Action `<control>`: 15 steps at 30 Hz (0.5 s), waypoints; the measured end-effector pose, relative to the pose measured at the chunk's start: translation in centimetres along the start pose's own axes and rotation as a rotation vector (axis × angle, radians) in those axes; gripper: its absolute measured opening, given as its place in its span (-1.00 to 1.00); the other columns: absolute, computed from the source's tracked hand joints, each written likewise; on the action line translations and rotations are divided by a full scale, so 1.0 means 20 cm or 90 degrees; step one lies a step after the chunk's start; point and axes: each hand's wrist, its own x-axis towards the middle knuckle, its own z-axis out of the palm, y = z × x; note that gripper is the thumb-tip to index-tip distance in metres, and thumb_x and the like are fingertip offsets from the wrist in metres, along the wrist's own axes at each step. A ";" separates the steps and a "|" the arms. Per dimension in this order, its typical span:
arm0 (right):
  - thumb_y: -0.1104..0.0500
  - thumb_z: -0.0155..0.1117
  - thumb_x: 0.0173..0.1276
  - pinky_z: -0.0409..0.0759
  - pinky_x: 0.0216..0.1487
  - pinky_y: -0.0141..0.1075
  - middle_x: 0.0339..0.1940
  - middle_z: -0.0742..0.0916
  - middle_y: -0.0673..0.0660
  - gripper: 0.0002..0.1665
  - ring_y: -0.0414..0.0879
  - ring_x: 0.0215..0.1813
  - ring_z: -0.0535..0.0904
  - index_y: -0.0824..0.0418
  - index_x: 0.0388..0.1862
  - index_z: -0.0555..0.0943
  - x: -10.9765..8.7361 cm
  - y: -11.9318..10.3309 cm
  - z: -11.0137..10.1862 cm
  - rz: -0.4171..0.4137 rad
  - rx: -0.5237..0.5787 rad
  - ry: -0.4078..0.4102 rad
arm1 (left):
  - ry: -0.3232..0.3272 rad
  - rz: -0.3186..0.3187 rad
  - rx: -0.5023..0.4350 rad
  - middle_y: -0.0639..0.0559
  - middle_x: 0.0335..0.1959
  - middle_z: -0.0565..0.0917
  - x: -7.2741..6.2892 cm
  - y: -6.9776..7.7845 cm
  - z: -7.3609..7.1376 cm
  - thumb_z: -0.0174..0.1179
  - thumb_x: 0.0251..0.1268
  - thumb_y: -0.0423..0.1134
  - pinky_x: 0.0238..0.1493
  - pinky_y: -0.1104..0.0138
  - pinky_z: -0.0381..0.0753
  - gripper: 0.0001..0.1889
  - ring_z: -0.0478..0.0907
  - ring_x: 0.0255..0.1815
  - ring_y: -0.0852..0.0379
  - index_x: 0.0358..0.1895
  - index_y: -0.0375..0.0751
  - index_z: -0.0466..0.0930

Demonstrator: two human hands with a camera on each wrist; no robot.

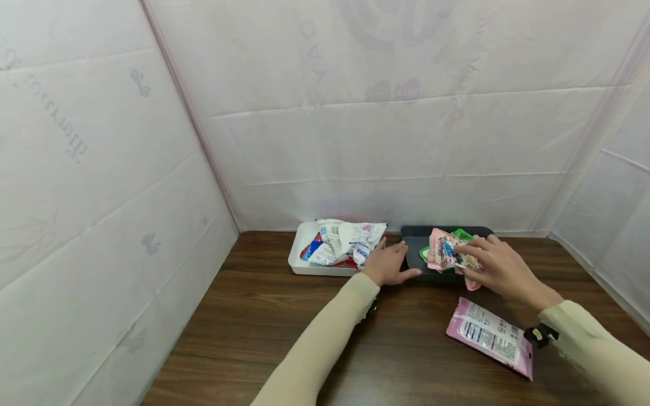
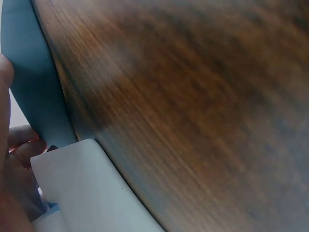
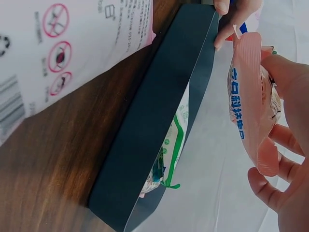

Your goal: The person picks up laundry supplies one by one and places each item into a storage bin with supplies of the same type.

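Observation:
My right hand [image 1: 500,268] pinches a small pink snack packet [image 3: 247,104] between thumb and fingers, above the dark tray [image 3: 152,92]. Inside that tray lie a green-and-white packet [image 3: 176,137] and other wrappers, partly hidden by its wall. My left hand [image 1: 387,264] spreads its fingers over the neighbouring ends of the dark tray and the white tray [image 1: 298,243]. In the left wrist view, its fingertips [image 2: 30,147] show at the two trays' meeting corners. White crumpled packets [image 1: 342,239] fill the white tray, over a red-and-blue one.
A larger pink-and-white pouch [image 1: 490,335] lies flat on the wooden table [image 1: 396,349], below the right wrist. Both trays stand near the table's back edge, close to a white fabric wall [image 1: 355,146]. More fabric encloses the left and right sides.

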 end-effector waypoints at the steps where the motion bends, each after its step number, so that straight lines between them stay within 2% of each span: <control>1: -0.01 0.57 0.21 0.31 -0.37 -0.28 -0.11 0.74 0.04 -0.51 -0.15 -0.27 0.38 0.08 0.11 0.75 0.00 0.01 0.00 -0.001 0.000 0.000 | 0.000 0.000 0.000 0.14 0.59 0.29 0.00 0.00 0.00 -0.22 0.44 0.53 0.65 0.13 -0.06 -0.14 0.26 0.55 0.26 0.57 0.03 0.33; 4: -0.05 0.56 0.24 0.34 -0.35 -0.25 -0.09 0.75 0.07 -0.51 -0.10 -0.24 0.43 0.08 0.11 0.75 0.02 0.02 0.01 0.002 -0.006 -0.003 | 0.000 -0.001 -0.001 0.14 0.59 0.28 0.00 0.00 0.00 -0.21 0.44 0.52 0.65 0.13 -0.07 -0.14 0.26 0.55 0.26 0.57 0.03 0.33; 9: 0.09 0.66 0.02 0.37 -0.34 -0.19 -0.11 0.77 0.14 -0.42 -0.01 -0.22 0.48 0.10 0.09 0.76 0.05 0.02 0.02 0.010 -0.015 -0.003 | -0.002 -0.005 0.000 0.15 0.59 0.28 0.00 0.00 -0.02 -0.21 0.45 0.52 0.65 0.14 -0.10 -0.15 0.25 0.56 0.26 0.58 0.04 0.33; 15: 0.12 0.67 -0.01 0.37 -0.37 -0.15 -0.09 0.77 0.15 -0.41 0.01 -0.25 0.51 0.12 0.08 0.76 0.09 0.03 0.03 0.009 -0.032 0.001 | 0.004 -0.002 -0.010 0.13 0.58 0.31 -0.02 0.00 -0.03 -0.19 0.45 0.51 0.65 0.13 -0.07 -0.15 0.28 0.54 0.24 0.56 0.01 0.35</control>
